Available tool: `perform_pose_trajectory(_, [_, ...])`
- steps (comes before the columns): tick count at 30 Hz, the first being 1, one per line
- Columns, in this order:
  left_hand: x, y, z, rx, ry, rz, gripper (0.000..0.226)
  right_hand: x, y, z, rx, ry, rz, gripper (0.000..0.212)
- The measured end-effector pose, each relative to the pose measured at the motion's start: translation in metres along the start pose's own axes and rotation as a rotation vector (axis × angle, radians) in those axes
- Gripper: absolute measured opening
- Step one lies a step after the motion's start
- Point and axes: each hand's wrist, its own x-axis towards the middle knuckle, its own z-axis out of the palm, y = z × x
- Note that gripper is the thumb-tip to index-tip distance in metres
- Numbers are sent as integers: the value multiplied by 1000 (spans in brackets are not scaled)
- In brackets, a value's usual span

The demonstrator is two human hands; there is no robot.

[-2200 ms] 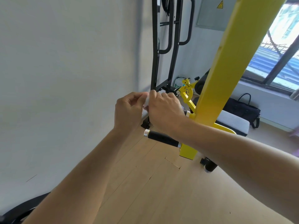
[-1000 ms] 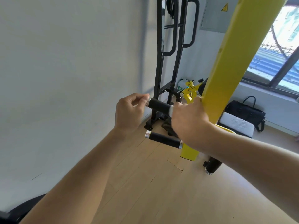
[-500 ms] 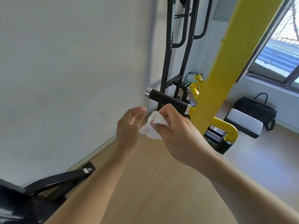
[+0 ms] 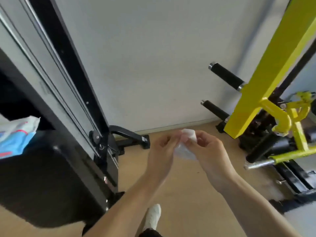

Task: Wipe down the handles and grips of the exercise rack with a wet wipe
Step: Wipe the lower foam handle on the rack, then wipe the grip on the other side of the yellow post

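Observation:
A white wet wipe (image 4: 187,142) is held between both hands over the wooden floor, well below and left of the rack. My left hand (image 4: 161,147) pinches its left side and my right hand (image 4: 207,148) pinches its right side. On the yellow rack post (image 4: 266,69) at the right, two black foam grips stick out toward the wall: an upper grip (image 4: 226,76) and a lower grip (image 4: 215,110). Neither hand touches the grips.
A tall black cable machine (image 4: 65,93) fills the left side, with a blue and white wipe packet (image 4: 15,134) on it. Black and yellow rack parts (image 4: 280,134) crowd the right floor. My white shoe (image 4: 153,218) stands on the floor below.
Both hands left the upper grip and dropped down to the left with the wipe. The view swung left and down, bringing the black machine and wipe packet into sight.

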Motion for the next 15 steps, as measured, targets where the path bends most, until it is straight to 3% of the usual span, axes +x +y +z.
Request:
perform_pose_trajectory(6, [-114, -16, -31, -36, 180, -108, 47, -72, 34, 17, 19, -129, 101, 19])
perform_pose_trajectory(12, [-211, -24, -96, 29, 411, -128, 22, -136, 45, 76, -79, -408, 146, 31])
perform_pose_trajectory(15, [-257, -25, -133, -17, 529, -158, 21, -170, 49, 117, -105, -541, 162, 35])
